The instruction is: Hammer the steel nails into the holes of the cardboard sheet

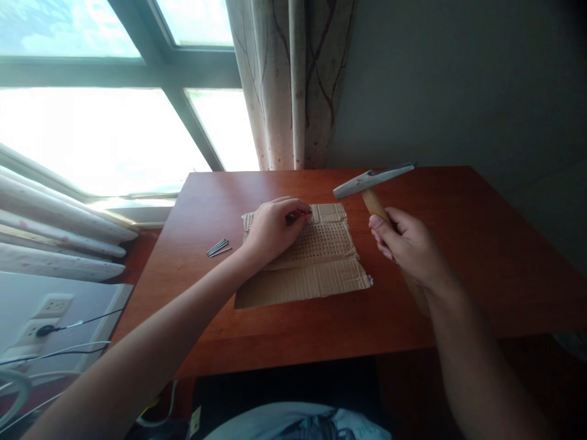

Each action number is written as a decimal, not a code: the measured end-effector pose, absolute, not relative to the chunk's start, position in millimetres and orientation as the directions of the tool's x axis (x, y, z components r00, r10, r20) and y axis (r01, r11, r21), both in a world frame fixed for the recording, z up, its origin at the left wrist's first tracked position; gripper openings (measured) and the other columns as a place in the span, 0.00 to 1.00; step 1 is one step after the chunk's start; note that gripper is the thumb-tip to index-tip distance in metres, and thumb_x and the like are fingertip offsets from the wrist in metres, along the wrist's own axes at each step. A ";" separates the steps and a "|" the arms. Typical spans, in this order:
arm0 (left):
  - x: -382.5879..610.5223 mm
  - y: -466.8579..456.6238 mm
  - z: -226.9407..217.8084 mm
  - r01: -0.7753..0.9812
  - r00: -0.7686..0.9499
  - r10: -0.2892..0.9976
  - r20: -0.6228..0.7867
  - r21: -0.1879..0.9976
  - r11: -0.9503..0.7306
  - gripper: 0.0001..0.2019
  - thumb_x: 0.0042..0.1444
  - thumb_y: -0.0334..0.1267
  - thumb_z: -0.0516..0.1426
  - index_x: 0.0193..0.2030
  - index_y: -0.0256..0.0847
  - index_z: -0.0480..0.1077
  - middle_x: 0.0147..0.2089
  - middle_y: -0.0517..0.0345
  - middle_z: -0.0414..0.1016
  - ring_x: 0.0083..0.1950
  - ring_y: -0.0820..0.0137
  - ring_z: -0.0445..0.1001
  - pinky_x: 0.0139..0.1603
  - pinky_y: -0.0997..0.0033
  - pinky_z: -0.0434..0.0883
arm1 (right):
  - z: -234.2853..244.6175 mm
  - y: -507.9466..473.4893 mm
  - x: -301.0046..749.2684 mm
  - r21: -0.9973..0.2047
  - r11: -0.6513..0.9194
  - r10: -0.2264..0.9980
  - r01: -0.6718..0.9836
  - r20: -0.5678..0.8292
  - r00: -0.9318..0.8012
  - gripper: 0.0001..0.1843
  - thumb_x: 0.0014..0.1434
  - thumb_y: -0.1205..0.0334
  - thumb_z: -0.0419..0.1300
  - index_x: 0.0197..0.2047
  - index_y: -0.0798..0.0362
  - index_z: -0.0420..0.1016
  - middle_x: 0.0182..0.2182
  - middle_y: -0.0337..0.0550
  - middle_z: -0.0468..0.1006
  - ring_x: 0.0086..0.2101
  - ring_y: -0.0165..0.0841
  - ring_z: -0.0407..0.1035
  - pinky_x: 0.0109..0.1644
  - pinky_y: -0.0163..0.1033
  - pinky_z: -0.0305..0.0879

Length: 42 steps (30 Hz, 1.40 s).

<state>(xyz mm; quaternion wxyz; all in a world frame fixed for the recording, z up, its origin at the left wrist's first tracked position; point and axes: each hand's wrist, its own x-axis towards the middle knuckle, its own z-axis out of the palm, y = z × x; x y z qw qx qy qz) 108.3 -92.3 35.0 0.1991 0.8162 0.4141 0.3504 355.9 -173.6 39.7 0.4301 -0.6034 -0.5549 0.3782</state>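
My right hand (408,244) is wrapped round the wooden handle of a hammer (372,197), whose metal head is raised above the table to the right of the cardboard. Over the far part of a flat piece of corrugated cardboard (302,284), my left hand (280,227) has its thumb and fingers pinched together. A small nail (310,210) seems to be between those fingertips, mostly hidden by them. Rows of small holes dot a panel (328,238) on the cardboard. Several loose nails (218,247) lie on the table left of the cardboard, by my left forearm.
The reddish-brown wooden table (458,256) stands against a grey wall and a bright window (82,134). Patterned curtains (284,85) hang behind it and at the left. A wall socket (46,318) with a black plug and several cables is at the lower left.
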 end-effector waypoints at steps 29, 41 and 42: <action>105.3 -95.1 37.0 0.645 0.424 0.813 0.400 0.496 -0.581 0.08 0.60 0.33 0.58 0.41 0.43 0.79 0.40 0.56 0.83 0.38 0.66 0.79 0.40 0.68 0.71 | 40.9 -185.9 330.9 -0.635 0.107 0.994 0.765 0.055 -0.093 0.17 0.68 0.52 0.54 0.29 0.49 0.62 0.22 0.35 0.66 0.24 0.31 0.61 0.30 0.39 0.50; 105.8 -95.1 37.0 0.648 0.417 0.817 0.398 0.501 -0.574 0.08 0.59 0.32 0.58 0.40 0.43 0.79 0.38 0.58 0.83 0.37 0.66 0.79 0.41 0.69 0.71 | 39.4 -186.9 331.0 -0.620 0.112 0.994 0.776 0.058 -0.097 0.17 0.68 0.52 0.53 0.29 0.49 0.60 0.22 0.35 0.67 0.24 0.31 0.62 0.30 0.39 0.49; 105.8 -95.3 37.2 0.649 0.415 0.818 0.399 0.500 -0.573 0.08 0.59 0.32 0.58 0.40 0.43 0.79 0.38 0.58 0.83 0.37 0.66 0.79 0.41 0.69 0.71 | 39.2 -186.8 331.1 -0.621 0.111 0.994 0.776 0.057 -0.096 0.17 0.68 0.52 0.53 0.29 0.49 0.60 0.22 0.35 0.67 0.24 0.31 0.62 0.30 0.39 0.49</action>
